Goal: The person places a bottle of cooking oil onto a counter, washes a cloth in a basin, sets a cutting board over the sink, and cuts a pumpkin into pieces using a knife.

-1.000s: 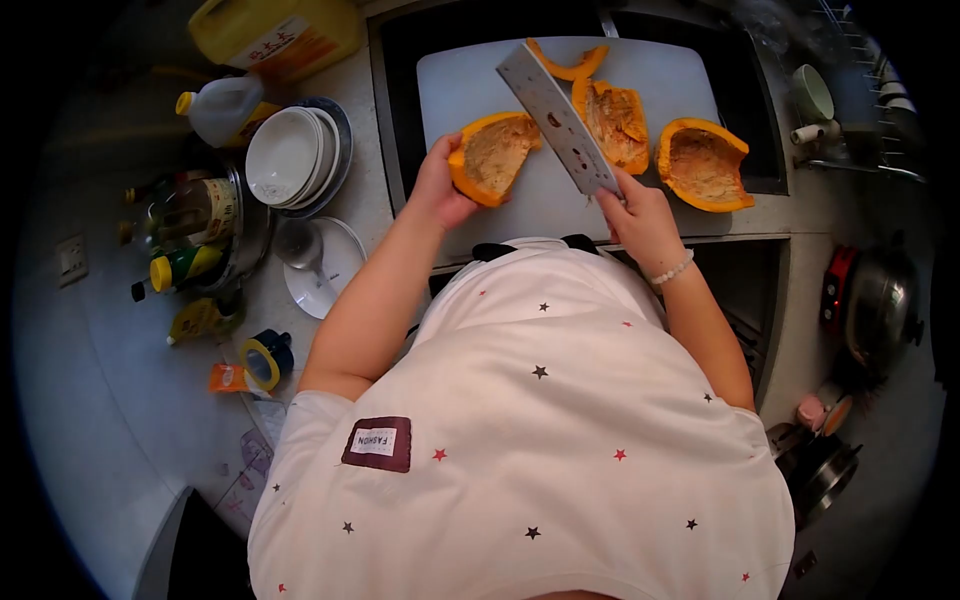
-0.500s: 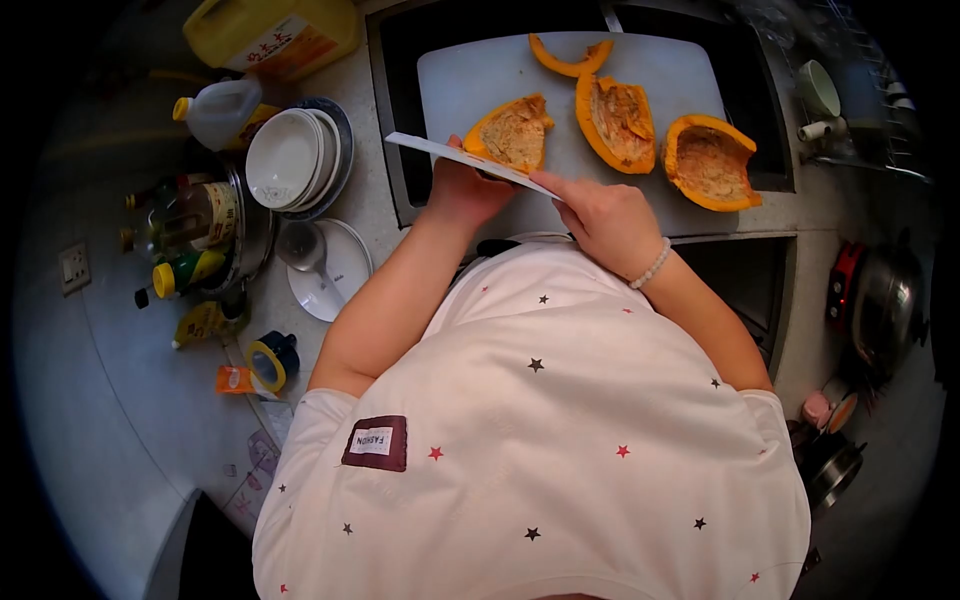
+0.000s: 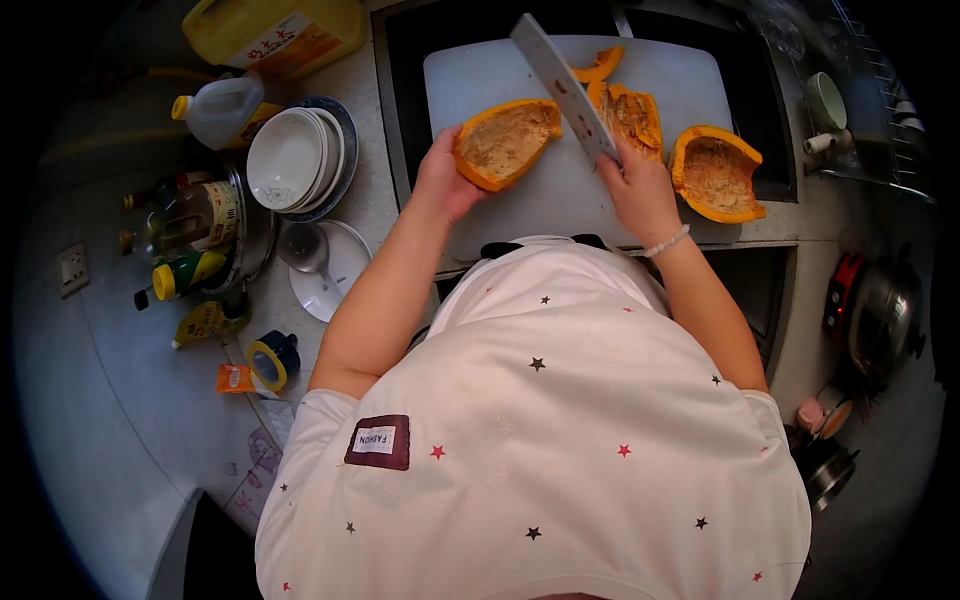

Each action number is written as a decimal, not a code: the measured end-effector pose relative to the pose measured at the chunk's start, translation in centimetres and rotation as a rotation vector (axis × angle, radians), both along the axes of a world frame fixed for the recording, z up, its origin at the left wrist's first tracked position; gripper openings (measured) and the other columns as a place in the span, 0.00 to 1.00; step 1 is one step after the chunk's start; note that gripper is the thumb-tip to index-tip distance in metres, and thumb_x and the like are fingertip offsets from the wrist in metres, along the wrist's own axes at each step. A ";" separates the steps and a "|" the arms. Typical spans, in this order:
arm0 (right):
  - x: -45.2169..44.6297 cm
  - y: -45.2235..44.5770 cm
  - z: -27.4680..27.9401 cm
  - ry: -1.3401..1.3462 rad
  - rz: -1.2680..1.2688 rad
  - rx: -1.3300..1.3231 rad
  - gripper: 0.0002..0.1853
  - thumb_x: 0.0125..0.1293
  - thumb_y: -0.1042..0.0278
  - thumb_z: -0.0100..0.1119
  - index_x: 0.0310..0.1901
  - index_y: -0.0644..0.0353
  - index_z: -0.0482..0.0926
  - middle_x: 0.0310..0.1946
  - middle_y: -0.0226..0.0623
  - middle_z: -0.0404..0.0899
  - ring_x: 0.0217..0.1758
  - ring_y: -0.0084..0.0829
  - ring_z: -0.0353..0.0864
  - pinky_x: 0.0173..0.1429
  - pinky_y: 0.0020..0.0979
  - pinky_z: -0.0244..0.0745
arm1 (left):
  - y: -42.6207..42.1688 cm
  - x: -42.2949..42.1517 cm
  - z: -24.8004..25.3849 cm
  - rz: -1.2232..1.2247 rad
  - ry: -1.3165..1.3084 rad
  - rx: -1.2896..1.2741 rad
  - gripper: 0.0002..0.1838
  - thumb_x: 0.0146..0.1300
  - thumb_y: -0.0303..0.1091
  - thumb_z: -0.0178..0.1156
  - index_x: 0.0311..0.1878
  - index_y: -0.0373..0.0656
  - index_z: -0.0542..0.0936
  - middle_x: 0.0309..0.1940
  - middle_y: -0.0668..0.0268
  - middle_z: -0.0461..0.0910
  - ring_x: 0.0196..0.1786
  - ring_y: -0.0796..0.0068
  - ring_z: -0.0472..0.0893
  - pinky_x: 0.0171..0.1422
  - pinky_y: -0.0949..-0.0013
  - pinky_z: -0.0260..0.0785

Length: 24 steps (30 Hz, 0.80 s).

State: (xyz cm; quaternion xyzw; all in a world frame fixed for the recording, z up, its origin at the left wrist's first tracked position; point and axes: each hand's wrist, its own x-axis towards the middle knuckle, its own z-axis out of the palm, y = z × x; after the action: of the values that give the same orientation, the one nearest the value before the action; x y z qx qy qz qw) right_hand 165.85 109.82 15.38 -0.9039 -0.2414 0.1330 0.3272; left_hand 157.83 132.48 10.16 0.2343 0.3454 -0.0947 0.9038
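The left hand (image 3: 446,188)'s grip is clamped on a pumpkin wedge (image 3: 506,146) over the cutting board (image 3: 550,212); the right hand (image 3: 643,196)'s, round a tilted cleaver (image 3: 562,88). Seemingly between strokes; any next would need fingers clear. Pumpkin pieces (image 3: 716,174) lie farther off.

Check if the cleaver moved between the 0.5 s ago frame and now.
Yes: the cleaver swung right and away from the person. Its far end stuck out past the cutting board's left edge; now it reaches past the far edge.
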 end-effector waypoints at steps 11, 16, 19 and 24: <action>1.4 0.4 -3.0 0.561 -0.211 0.293 0.13 0.65 0.61 0.50 0.40 0.64 0.73 0.13 0.31 0.69 0.10 0.22 0.69 0.16 0.26 0.68 | 2.6 0.0 -6.7 -0.115 0.258 0.933 0.18 0.67 0.42 0.48 0.50 0.36 0.65 0.46 0.56 0.72 0.46 0.62 0.78 0.36 0.56 0.78; 1.3 1.5 -2.6 0.523 -0.184 0.253 0.13 0.66 0.61 0.48 0.40 0.65 0.72 0.14 0.34 0.70 0.11 0.24 0.71 0.16 0.28 0.68 | 1.5 1.4 -3.4 -0.162 0.362 1.091 0.21 0.66 0.44 0.48 0.50 0.33 0.64 0.43 0.52 0.75 0.35 0.59 0.81 0.20 0.62 0.77; 1.6 2.1 -2.2 0.488 -0.149 0.124 0.14 0.66 0.61 0.47 0.40 0.65 0.72 0.14 0.36 0.70 0.11 0.27 0.72 0.16 0.30 0.69 | 1.2 1.8 -3.3 -0.169 0.382 1.143 0.21 0.66 0.44 0.47 0.49 0.33 0.64 0.41 0.50 0.75 0.32 0.58 0.82 0.19 0.63 0.77; 1.2 3.2 -4.4 0.561 -0.113 -0.059 0.15 0.66 0.60 0.46 0.38 0.67 0.70 0.15 0.39 0.73 0.12 0.33 0.74 0.17 0.33 0.70 | 1.3 2.3 -3.4 -0.276 0.412 1.300 0.20 0.66 0.44 0.46 0.46 0.33 0.63 0.37 0.47 0.76 0.29 0.55 0.81 0.19 0.63 0.77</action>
State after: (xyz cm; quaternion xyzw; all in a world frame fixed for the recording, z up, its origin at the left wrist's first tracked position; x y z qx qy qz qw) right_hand 167.02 113.05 11.00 -0.8530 -0.0868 0.3663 0.3615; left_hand 160.12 133.75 6.74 0.7470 0.4634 -0.0252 0.4760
